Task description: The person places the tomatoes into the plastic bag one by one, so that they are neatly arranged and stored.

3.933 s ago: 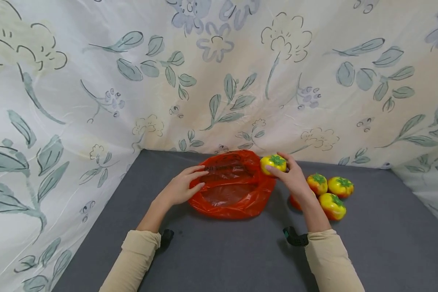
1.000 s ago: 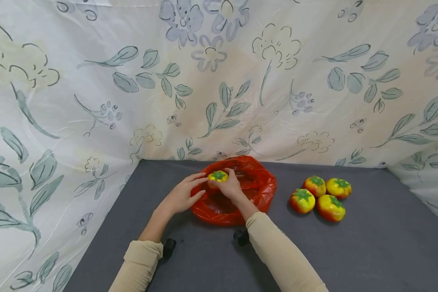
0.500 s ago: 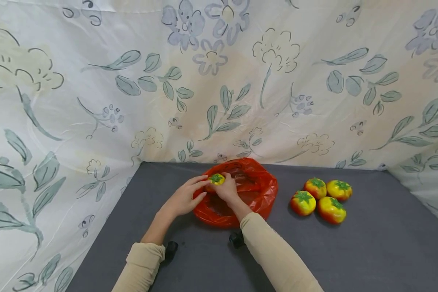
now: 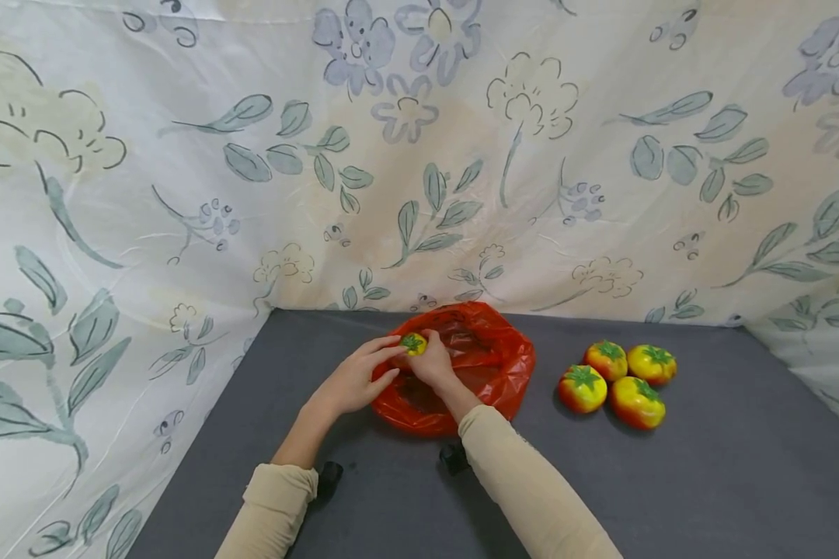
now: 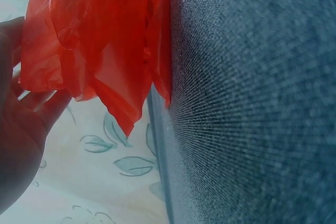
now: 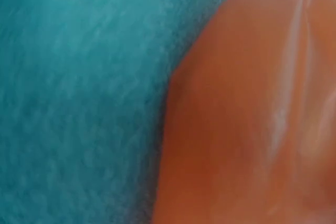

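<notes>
Red, crinkled thin plastic bag [image 4: 461, 373] lying open-mouthed on grey fabric-covered table [image 4: 706, 481], near the flowered curtain backdrop [image 4: 419, 155]. Small yellow toy tomato with green leafy top [image 4: 413, 343] held at bag's left rim, above the opening. Right hand [image 4: 433, 363] inside the bag mouth, fingers curled round the tomato. Left hand [image 4: 353, 378] at bag's left edge, fingers [image 4: 381, 348] straight and slightly apart, touching the plastic; palm beside red film in wrist view. Four yellow-and-red toy tomatoes [image 4: 618, 380] clustered on table, right of bag, apart from it.
</notes>
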`<state>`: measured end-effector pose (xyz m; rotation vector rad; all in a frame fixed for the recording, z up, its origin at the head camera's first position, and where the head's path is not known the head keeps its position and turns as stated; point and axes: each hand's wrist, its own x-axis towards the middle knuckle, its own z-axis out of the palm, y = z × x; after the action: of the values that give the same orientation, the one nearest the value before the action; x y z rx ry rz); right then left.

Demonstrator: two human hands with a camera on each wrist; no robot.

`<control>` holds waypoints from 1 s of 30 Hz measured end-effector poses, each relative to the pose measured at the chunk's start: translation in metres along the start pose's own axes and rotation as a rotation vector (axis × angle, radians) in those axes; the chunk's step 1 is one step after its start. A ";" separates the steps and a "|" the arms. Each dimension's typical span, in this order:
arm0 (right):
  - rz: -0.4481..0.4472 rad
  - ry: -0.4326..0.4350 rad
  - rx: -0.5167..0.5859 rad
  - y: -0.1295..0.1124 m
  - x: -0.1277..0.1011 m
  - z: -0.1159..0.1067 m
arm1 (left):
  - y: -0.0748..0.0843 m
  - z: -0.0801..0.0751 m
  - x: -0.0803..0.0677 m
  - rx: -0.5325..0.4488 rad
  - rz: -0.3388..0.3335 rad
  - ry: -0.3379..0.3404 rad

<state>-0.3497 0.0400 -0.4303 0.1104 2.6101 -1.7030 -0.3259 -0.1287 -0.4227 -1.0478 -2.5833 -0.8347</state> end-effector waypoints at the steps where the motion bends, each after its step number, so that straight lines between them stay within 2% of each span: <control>1: -0.005 -0.001 -0.008 0.000 0.000 -0.001 | 0.000 0.000 0.000 0.001 0.000 0.001; 10: -0.014 -0.013 -0.056 -0.001 -0.001 -0.007 | 0.000 -0.001 -0.002 0.010 -0.007 -0.007; 17: -0.044 -0.044 -0.005 -0.002 -0.002 -0.022 | 0.001 0.000 -0.001 0.000 -0.020 -0.009; 24: -0.037 -0.085 0.002 -0.001 -0.002 -0.043 | 0.000 0.001 -0.002 -0.005 -0.052 -0.031; 30: -0.036 -0.102 0.083 -0.003 0.000 -0.057 | -0.001 0.002 0.000 -0.003 -0.039 -0.022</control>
<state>-0.3491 0.0909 -0.4050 -0.0225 2.4849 -1.7781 -0.3271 -0.1282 -0.4246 -1.0158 -2.6293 -0.8406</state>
